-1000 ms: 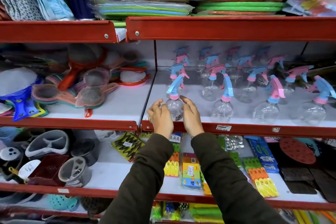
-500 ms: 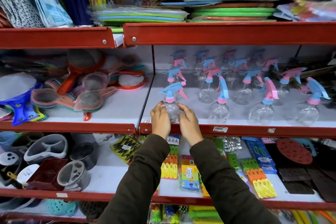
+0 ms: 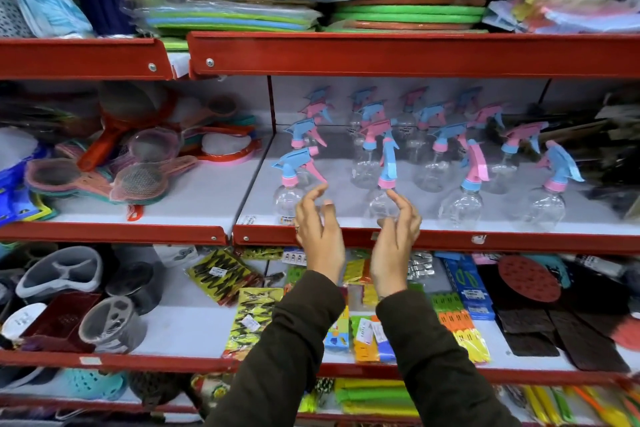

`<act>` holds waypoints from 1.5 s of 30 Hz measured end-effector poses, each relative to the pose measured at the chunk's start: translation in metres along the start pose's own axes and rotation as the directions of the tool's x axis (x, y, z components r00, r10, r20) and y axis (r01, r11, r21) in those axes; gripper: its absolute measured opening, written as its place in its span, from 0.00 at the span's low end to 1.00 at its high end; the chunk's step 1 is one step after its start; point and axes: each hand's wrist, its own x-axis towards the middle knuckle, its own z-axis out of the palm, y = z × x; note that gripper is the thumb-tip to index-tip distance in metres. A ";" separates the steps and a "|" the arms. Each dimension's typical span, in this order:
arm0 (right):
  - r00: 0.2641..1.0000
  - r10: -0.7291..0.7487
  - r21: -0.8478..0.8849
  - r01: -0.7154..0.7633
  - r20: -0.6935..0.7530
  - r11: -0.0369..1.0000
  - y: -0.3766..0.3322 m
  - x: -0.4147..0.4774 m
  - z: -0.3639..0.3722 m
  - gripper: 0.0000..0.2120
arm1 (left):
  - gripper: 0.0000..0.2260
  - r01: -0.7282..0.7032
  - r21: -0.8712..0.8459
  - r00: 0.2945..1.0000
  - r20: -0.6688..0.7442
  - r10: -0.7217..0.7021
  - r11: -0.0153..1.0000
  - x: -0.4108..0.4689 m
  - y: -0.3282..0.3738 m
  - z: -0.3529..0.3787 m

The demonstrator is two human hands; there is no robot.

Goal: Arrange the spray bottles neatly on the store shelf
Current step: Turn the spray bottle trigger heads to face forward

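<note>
A: Shop aisle, red-edged shelf [image 3: 433, 238], white deck. Where are the spray bottles?

B: Clear spray bottles [image 3: 429, 149] stand in loose rows on the middle tier. Front-left bottle [image 3: 290, 184] has a blue trigger and pink collar.

A: Hands?

B: Left hand [image 3: 318, 229] and right hand [image 3: 396, 236] raised at the shelf edge, fingers spread, holding nothing. Right one is around the second front bottle [image 3: 382, 198]; contact unclear.
</note>
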 end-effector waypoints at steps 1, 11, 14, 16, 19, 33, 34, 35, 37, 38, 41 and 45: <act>1.000 0.015 -0.005 -0.015 -0.003 1.000 0.003 0.009 -0.009 0.24 | 0.13 -0.001 -0.010 0.998 0.065 0.001 1.000 -0.005 0.002 0.012; 0.914 0.169 -0.068 -0.155 0.370 0.986 0.008 0.074 -0.043 0.22 | 0.19 0.236 0.123 0.945 0.204 -0.257 0.964 -0.009 0.007 0.079; 0.920 0.140 -0.101 -0.111 0.367 0.989 0.010 0.067 -0.052 0.21 | 0.20 0.264 0.097 0.942 0.189 -0.278 0.960 0.000 0.008 0.083; 0.916 0.116 -0.132 -0.070 0.384 0.989 0.012 0.064 -0.057 0.20 | 0.20 0.275 0.083 0.938 0.197 -0.286 0.958 0.005 0.009 0.085; 0.911 0.098 -0.153 -0.039 0.400 0.987 0.016 0.064 -0.062 0.19 | 0.19 0.282 0.045 0.923 0.260 -0.284 0.958 0.012 0.007 0.083; 0.908 0.092 -0.165 -0.026 0.409 0.986 0.019 0.071 -0.059 0.21 | 0.19 0.159 0.161 0.968 0.169 -0.186 0.974 0.006 -0.004 0.084; 0.906 0.095 -0.162 -0.029 0.412 0.986 0.019 0.072 -0.061 0.21 | 0.19 0.159 0.163 0.967 0.172 -0.187 0.974 0.005 -0.004 0.085; 0.906 0.094 -0.158 -0.030 0.412 0.987 0.018 0.072 -0.062 0.21 | 0.19 0.158 0.166 0.968 0.168 -0.186 0.973 0.004 -0.003 0.085; 0.914 0.078 -0.140 -0.024 0.398 0.990 0.017 0.070 -0.064 0.20 | 0.20 0.141 0.183 0.978 0.126 -0.165 0.973 0.000 -0.002 0.084; 0.920 0.064 -0.125 -0.016 0.387 0.992 0.016 0.069 -0.067 0.20 | 0.19 0.120 0.198 0.986 0.091 -0.140 0.973 -0.003 -0.001 0.085; 0.941 0.022 -0.057 -0.003 0.339 0.998 0.016 0.066 -0.082 0.19 | 0.18 0.057 0.220 0.998 -0.011 -0.056 0.974 -0.016 0.006 0.089; 0.977 -0.031 0.012 0.029 0.212 0.999 0.018 0.068 -0.110 0.18 | 0.15 -0.001 0.159 1.000 -0.020 0.004 0.987 -0.039 0.015 0.112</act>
